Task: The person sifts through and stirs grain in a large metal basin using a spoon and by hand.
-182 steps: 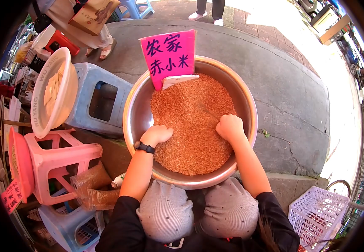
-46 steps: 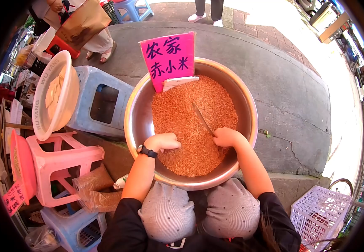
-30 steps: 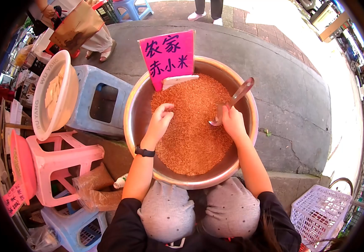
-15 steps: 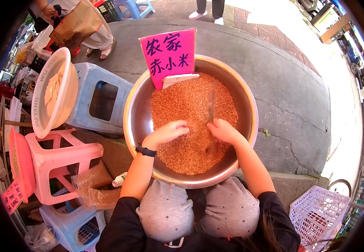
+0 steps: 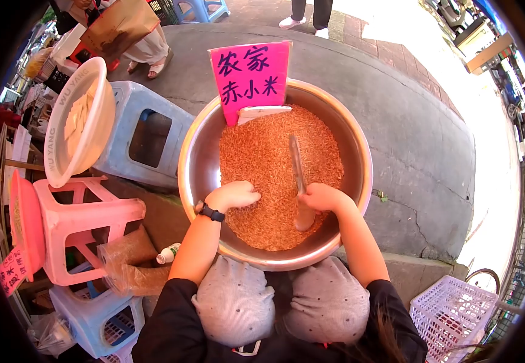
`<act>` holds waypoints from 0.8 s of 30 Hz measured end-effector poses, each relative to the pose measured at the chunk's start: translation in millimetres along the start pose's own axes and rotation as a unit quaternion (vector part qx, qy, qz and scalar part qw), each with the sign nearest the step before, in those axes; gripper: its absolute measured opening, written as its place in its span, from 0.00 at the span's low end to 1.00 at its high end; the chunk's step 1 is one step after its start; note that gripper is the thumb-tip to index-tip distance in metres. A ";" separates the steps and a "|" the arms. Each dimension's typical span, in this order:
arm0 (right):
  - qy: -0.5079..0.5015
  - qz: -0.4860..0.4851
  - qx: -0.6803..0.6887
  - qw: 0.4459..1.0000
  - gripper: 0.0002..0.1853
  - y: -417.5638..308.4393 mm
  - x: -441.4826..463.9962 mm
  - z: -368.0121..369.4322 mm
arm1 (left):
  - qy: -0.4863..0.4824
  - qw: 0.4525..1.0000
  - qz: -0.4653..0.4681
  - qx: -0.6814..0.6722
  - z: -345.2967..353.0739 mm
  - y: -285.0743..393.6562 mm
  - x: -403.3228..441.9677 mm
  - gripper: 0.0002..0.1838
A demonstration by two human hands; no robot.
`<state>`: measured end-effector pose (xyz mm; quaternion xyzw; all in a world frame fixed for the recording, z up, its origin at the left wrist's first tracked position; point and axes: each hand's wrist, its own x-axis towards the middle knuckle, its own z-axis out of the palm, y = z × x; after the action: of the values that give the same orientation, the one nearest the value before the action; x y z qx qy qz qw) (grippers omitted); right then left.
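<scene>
A wide metal basin [image 5: 359, 199] of reddish-brown grain [image 5: 256, 145] stands in front of my knees. My right hand [image 5: 323, 198] is closed around the middle of a long metal spoon [image 5: 297, 160]. The spoon's thin end points away from me, and its broad bowl lies at the grain's surface, nearer to me. Over the left part of the grain, my left hand [image 5: 233, 195] is curled with the knuckles up; what its fingers hold, if anything, is hidden. A pink handwritten sign [image 5: 250, 75] stands at the basin's far side, with a white piece [image 5: 264, 114] at its foot.
To the left, a blue stool [image 5: 181, 130] stands beside a tilted white basin [image 5: 102, 78] holding pale slabs. Nearer are a pink stool [image 5: 53, 227], bagged grain [image 5: 129, 248] and a small bottle [image 5: 168, 253]. A purple crate [image 5: 450, 314] sits at right. People stand beyond.
The spoon has turned up in my right hand, so its bowl and handle now show clearly. My left hand has moved slightly left and toward me, its fingers more curled.
</scene>
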<state>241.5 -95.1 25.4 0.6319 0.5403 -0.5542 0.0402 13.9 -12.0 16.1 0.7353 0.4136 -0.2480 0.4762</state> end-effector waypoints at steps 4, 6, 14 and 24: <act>0.075 -0.084 0.033 0.993 0.17 -1.7 4.3 8.3 | 0.073 0.976 0.166 -0.118 2.5 7.1 -1.5 0.18; 0.206 -0.090 0.180 0.957 0.16 -5.7 4.5 3.7 | 0.122 0.909 0.232 -0.324 1.3 7.4 3.2 0.14; 0.478 -0.080 0.127 0.866 0.16 9.7 5.6 -8.1 | 0.326 0.944 -0.036 -0.043 -4.5 -10.8 -0.4 0.18; 0.080 -0.058 -0.087 0.991 0.20 10.3 12.3 12.8 | 0.016 0.982 -0.035 -0.185 -5.5 4.8 -2.1 0.21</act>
<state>238.2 -99.8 5.7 0.6356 0.6238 -0.4543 0.0190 16.7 -8.7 22.4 0.6235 0.4852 -0.1715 0.5885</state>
